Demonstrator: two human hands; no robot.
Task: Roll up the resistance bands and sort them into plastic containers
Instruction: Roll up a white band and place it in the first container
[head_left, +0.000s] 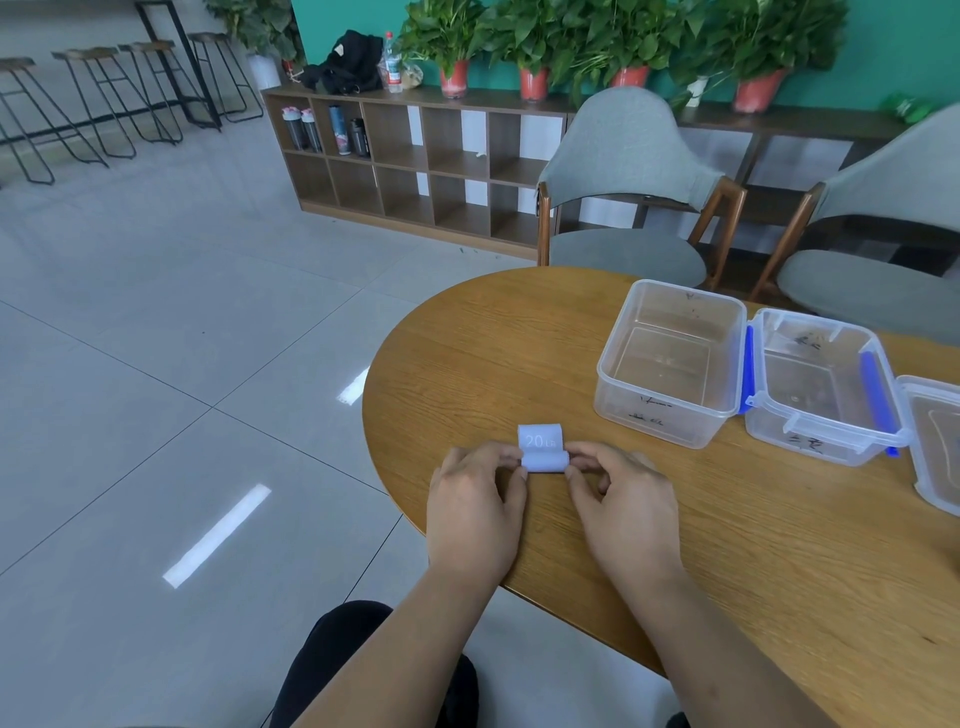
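A pale blue resistance band (541, 449) marked "20 LB" lies on the wooden table (675, 519), mostly rolled, with a short flat end showing beyond the roll. My left hand (475, 512) pinches the roll's left end with curled fingers. My right hand (621, 506) pinches its right end. Three clear plastic containers stand at the right: an open one without clips (670, 364), one with blue clips (826, 389), and a third (937, 447) cut off by the frame's edge. All three look empty.
Two grey chairs (628, 208) stand behind the table. A low wooden shelf (415, 171) with bottles and potted plants lines the back wall. Grey tiled floor (156, 364) lies to the left, beyond the table's rounded edge.
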